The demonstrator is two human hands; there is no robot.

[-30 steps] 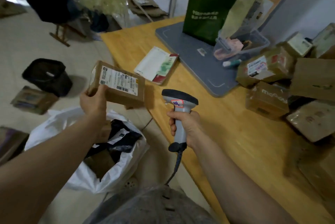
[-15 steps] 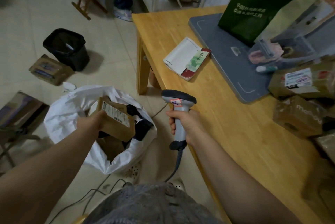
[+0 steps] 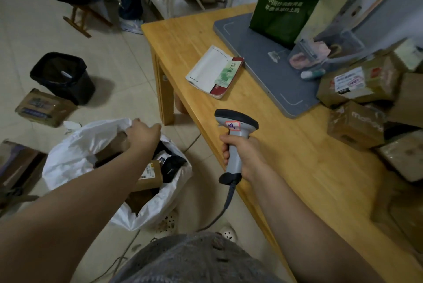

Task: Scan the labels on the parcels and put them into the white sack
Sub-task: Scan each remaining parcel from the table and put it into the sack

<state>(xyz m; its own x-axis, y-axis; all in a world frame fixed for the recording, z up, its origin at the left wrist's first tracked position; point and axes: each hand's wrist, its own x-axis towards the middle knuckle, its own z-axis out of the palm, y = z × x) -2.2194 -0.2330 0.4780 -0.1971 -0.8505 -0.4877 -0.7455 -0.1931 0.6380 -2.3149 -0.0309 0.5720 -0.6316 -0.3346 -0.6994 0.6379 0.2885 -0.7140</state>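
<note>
The left hand (image 3: pixel 142 132) hangs over the mouth of the one crumpled white plastic sack (image 3: pixel 68 159), fingers loose, gripping nothing visible. Just below its wrist, a labelled brown cardboard parcel (image 3: pixel 151 175) lies inside. The right hand (image 3: pixel 242 154) wraps the single grey handheld scanner (image 3: pixel 235 122). At least five brown cardboard boxes (image 3: pixel 357 124) wait right of that grip on the pale wooden table (image 3: pixel 297 168) — nearer the busy hand, so the free left probably has to cross.
</note>
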